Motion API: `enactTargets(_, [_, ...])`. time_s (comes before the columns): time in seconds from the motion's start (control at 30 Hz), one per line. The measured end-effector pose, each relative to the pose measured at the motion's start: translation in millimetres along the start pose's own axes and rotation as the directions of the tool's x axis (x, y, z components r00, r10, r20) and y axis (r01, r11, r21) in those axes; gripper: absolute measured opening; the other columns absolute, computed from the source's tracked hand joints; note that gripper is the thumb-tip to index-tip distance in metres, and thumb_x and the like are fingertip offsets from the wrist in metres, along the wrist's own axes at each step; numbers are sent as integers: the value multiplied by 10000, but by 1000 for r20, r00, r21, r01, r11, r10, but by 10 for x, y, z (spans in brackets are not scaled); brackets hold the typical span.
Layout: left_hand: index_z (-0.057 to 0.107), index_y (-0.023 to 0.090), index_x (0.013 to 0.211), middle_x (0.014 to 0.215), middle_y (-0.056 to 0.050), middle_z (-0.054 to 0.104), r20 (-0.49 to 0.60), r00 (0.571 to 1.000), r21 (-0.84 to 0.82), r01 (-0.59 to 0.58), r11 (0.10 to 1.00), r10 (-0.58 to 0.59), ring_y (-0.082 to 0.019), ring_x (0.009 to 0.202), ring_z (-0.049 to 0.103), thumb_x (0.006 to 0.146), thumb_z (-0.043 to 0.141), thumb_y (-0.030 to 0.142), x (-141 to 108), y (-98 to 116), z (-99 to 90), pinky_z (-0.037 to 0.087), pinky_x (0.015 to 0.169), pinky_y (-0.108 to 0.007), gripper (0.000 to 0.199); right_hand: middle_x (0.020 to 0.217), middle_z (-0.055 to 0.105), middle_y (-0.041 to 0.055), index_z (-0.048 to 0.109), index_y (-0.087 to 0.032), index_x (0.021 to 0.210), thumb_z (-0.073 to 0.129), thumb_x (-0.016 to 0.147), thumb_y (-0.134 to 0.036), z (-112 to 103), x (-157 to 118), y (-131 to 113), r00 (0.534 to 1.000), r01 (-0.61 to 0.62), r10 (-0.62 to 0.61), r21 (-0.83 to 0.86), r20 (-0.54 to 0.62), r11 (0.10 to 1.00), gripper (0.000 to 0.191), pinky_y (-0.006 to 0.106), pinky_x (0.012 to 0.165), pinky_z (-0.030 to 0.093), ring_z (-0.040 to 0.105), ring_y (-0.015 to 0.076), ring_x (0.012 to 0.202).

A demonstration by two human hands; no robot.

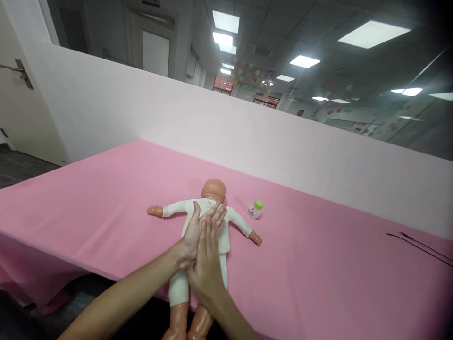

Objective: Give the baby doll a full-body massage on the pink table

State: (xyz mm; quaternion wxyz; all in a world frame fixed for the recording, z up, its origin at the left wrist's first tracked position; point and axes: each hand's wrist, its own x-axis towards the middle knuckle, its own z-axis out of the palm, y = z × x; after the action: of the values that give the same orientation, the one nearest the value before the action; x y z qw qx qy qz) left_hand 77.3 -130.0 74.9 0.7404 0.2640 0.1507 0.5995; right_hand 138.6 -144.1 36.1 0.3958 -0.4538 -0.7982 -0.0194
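A baby doll (223, 238) in white clothes lies stretched out on the pink cloth, arms spread wide. Its bald head (214, 189) points toward the wall, and its bare lower legs (180, 317) reach the near edge. Over the doll's torso, my left hand (193, 234) is turned palm up with fingers extended. My right hand (207, 262) lies flat against the left palm, its fingers straight and together. Neither hand grasps an object. Whether they touch the doll underneath I cannot tell. Right of the doll's head stands a small clear jar (255, 210) with a green lid.
The pink-covered table (318, 264) runs along a white half wall (283, 146) with glass above it. Thin dark cords (421, 243) lie at the table's right side. On the far left is a door (24, 94) with a metal handle.
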Motion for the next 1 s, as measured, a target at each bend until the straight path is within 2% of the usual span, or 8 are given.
enactTargets(0.1, [572, 325, 1475, 1562, -62, 514, -2, 999, -8, -36, 999, 36, -358, 1552, 294, 523, 214, 1102, -102, -246, 49, 273, 1272, -533, 1281, 1738, 131, 119, 36, -226, 1679, 360, 997, -699, -33, 45, -114, 999, 17, -18, 17, 39, 1000, 891, 640, 1254, 228, 145, 377, 1593])
enactTargets(0.27, [690, 399, 1315, 1350, -63, 698, 223, 918, 250, 270, 930, -327, -342, 1400, 540, 878, 477, 795, -47, -1, -127, 360, 1200, -603, 627, 1672, 353, 108, 378, -214, 1600, 304, 1058, -604, -369, 486, 306, 955, -295, 295, 169, 30, 940, 672, 541, 1243, 310, 290, 302, 1562])
enactTargets(0.37, [727, 344, 1273, 1341, -70, 707, 253, 952, 481, 30, 876, -171, -343, 1390, 548, 924, 561, 660, 250, 303, -303, 345, 1225, -538, 500, 1519, 560, 147, 562, -165, 1458, 412, 1042, -562, -442, 627, 689, 904, -428, 427, 136, 38, 894, 594, 520, 1195, 371, 477, 309, 1441])
enactTargets(0.47, [736, 219, 1263, 1358, -117, 694, 233, 968, 757, -241, 607, 93, -356, 1351, 564, 929, 639, 480, 646, 484, -490, 335, 1224, -495, 435, 1377, 661, 151, 624, -143, 1361, 434, 1034, -461, -389, 671, 957, 901, -431, 432, -33, 47, 902, 494, 503, 1116, 422, 565, 316, 1304])
enactTargets(0.53, [728, 161, 1240, 1312, -137, 712, 221, 957, 896, -275, 347, 187, -337, 1259, 616, 926, 640, 383, 883, 546, -610, 384, 1172, -483, 395, 1326, 681, 139, 638, -151, 1321, 442, 1030, -399, -322, 688, 1053, 915, -382, 395, -141, 86, 914, 430, 476, 1065, 439, 571, 314, 1241])
enactTargets(0.77, [726, 177, 1057, 1103, -101, 754, 164, 983, 971, -145, -189, 88, -266, 1021, 674, 882, 692, 315, 1196, 500, -857, 486, 867, -344, 226, 1083, 733, 149, 704, -154, 1066, 502, 1020, -279, -51, 721, 1137, 912, -307, 382, -368, 151, 878, 242, 410, 899, 436, 604, 321, 1038])
enactTargets(0.87, [717, 181, 988, 1052, -114, 750, 123, 988, 940, -88, -330, 89, -275, 992, 669, 904, 647, 273, 1214, 370, -921, 453, 838, -359, 144, 985, 735, 163, 704, -142, 930, 497, 1006, -197, 74, 701, 1134, 891, -306, 422, -468, 165, 829, 228, 398, 849, 410, 624, 311, 955])
enactTargets(1.0, [710, 181, 864, 957, -136, 743, 100, 991, 929, -62, -366, 84, -298, 931, 667, 908, 577, 210, 1259, 279, -953, 425, 823, -393, 143, 913, 728, 145, 681, -155, 825, 471, 980, -135, 128, 700, 1112, 856, -377, 492, -459, 160, 804, 262, 354, 752, 391, 634, 261, 853])
